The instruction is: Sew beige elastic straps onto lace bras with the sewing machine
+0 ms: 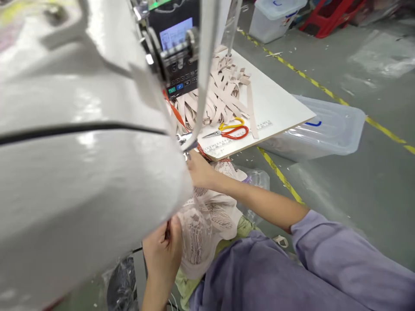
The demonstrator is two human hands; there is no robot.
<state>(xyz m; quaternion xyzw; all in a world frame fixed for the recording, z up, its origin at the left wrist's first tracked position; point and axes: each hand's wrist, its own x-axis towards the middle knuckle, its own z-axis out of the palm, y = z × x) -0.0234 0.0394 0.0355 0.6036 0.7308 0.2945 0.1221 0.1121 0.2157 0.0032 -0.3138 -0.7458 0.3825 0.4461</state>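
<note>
A white sewing machine fills the left side and hides part of both hands. Pale pink lace fabric hangs below the machine and over my lap. My left hand is closed at the fabric's left edge, with the thumb against the lace; its fingertips lie partly behind the machine. My right hand reaches in close to the needle area, above the lace. Its fingers are hidden by the machine head. A light strip runs down in front of the machine's screen towards the needle area.
On the white table lie a heap of pale pink strips and scissors with red and yellow handles. A lidded clear plastic box sits beside it. Farther back are another box and a red stool.
</note>
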